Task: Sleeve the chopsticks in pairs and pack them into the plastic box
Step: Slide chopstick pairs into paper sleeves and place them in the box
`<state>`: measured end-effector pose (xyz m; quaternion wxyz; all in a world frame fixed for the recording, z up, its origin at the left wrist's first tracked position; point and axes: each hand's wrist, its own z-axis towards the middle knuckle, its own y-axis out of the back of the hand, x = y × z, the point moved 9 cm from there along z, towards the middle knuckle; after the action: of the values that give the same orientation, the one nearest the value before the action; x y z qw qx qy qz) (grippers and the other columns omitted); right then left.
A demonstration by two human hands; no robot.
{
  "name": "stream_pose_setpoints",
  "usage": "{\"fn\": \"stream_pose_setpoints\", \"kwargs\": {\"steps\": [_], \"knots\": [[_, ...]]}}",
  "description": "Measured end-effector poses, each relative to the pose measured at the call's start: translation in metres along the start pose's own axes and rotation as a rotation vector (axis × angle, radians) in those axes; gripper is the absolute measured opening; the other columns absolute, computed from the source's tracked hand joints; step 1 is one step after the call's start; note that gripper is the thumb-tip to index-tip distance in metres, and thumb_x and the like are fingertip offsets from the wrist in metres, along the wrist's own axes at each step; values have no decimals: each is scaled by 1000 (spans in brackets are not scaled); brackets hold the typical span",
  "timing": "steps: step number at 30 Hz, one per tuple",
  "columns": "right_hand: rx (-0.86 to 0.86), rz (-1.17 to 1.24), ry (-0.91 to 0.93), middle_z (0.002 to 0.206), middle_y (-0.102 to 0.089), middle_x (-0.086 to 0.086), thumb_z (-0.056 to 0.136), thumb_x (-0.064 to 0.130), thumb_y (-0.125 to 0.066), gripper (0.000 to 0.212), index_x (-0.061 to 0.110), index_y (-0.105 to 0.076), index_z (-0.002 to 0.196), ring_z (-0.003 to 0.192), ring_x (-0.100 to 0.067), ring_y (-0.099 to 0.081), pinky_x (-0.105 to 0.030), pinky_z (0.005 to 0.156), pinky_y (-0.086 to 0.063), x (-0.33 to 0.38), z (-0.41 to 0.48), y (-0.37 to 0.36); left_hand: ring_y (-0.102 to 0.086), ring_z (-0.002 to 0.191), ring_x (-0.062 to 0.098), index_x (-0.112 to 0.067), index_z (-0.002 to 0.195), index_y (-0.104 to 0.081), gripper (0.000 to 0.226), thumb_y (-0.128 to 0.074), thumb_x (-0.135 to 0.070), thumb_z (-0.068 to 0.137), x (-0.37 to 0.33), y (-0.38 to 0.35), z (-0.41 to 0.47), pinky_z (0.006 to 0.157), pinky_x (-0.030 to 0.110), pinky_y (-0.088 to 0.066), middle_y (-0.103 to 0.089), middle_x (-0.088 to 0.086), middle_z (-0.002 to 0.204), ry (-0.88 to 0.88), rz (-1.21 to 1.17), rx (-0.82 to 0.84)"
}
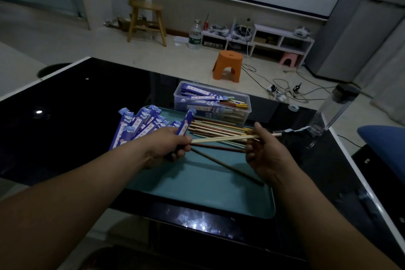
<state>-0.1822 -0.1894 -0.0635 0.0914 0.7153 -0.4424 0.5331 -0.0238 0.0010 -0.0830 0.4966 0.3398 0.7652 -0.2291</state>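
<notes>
My left hand (167, 146) grips a blue paper sleeve (185, 124) that points up and away. My right hand (264, 149) pinches a pair of pale chopsticks (221, 139) whose tips reach toward the left hand's fingers. Loose chopsticks (219, 127) of several colours lie in a row on the teal tray (208, 190), and one dark chopstick (228, 166) lies slanted apart from them. A heap of empty blue sleeves (140, 124) covers the tray's left end. The clear plastic box (211, 103) behind the tray holds several sleeved pairs.
The tray lies on a black glass table (76, 105) with a white edge. A clear bottle with a black cap (333, 107) and a tape roll (293, 107) stand at the right. An orange stool (228, 66) is on the floor beyond.
</notes>
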Motion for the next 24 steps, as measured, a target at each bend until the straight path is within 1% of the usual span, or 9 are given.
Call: {"fn": "stream_pose_setpoints", "kwargs": {"steps": [4, 6, 8, 10, 12, 15, 18, 21, 24], "knots": [[45, -209, 38, 67, -57, -3, 106, 37, -54, 30, 12, -66, 95, 53, -12, -51, -23, 48, -37, -14, -6, -15, -45, 51, 12, -9, 105, -59, 13, -56, -22, 105, 5, -22, -12, 44, 21, -29, -63, 5, 73, 21, 111, 116], [6, -373, 199, 64, -59, -2, 107, 35, -53, 32, 10, -66, 92, 54, -13, -52, -25, 49, -38, 1, -12, -18, -51, 57, 15, -11, 104, -61, 29, -54, -40, 105, 5, -21, -13, 50, 25, -34, -70, 7, 83, 15, 232, 97], [-25, -568, 449, 60, -58, -1, 108, 32, -51, 38, 7, -65, 84, 52, -12, -52, -24, 48, -41, 25, -24, -26, -61, 75, 19, -18, 106, -65, 43, -49, -57, 102, 0, -13, -13, 64, 30, -46, -73, 7, 98, -17, 391, 13], [-44, -726, 626, 62, -58, -4, 109, 33, -51, 41, 6, -63, 80, 53, -10, -53, -25, 51, -44, 38, -38, -37, -64, 93, 21, -26, 107, -65, 44, -43, -64, 100, -5, -6, -12, 78, 35, -51, -71, 6, 103, -70, 498, -39], [-46, -895, 704, 65, -60, 0, 107, 38, -52, 41, 14, -60, 75, 56, -7, -54, -30, 56, -46, 37, -46, -48, -64, 98, 21, -29, 110, -64, 43, -40, -63, 101, -8, -7, -13, 82, 35, -50, -69, 3, 103, -129, 558, -36], [-28, -1089, 706, 66, -59, 5, 105, 44, -53, 40, 25, -54, 70, 65, -7, -57, -36, 66, -47, 24, -47, -59, -65, 97, 20, -27, 110, -66, 38, -44, -58, 103, -8, -17, -13, 86, 35, -50, -70, 3, 100, -170, 569, 14], [-20, -1083, 704, 64, -56, 6, 105, 45, -54, 40, 29, -51, 68, 66, -11, -57, -40, 68, -48, 24, -46, -61, -64, 85, 18, -29, 105, -64, 27, -51, -53, 102, -7, -22, -12, 82, 39, -54, -72, 0, 94, -178, 555, 38], [-21, -1025, 731, 63, -55, 5, 105, 46, -52, 42, 27, -49, 68, 66, -17, -58, -46, 68, -51, 29, -47, -61, -64, 82, 17, -31, 103, -60, 21, -55, -52, 101, -10, -18, -10, 84, 45, -56, -72, -4, 94, -215, 634, 7], [-9, -1084, 674, 67, -61, 2, 105, 45, -53, 40, 22, -55, 72, 69, -18, -61, -47, 70, -54, 23, -42, -59, -65, 75, 13, -31, 111, -56, 20, -58, -47, 100, -19, -22, -13, 71, 35, -53, -71, -4, 92, -289, 703, -7]]}}
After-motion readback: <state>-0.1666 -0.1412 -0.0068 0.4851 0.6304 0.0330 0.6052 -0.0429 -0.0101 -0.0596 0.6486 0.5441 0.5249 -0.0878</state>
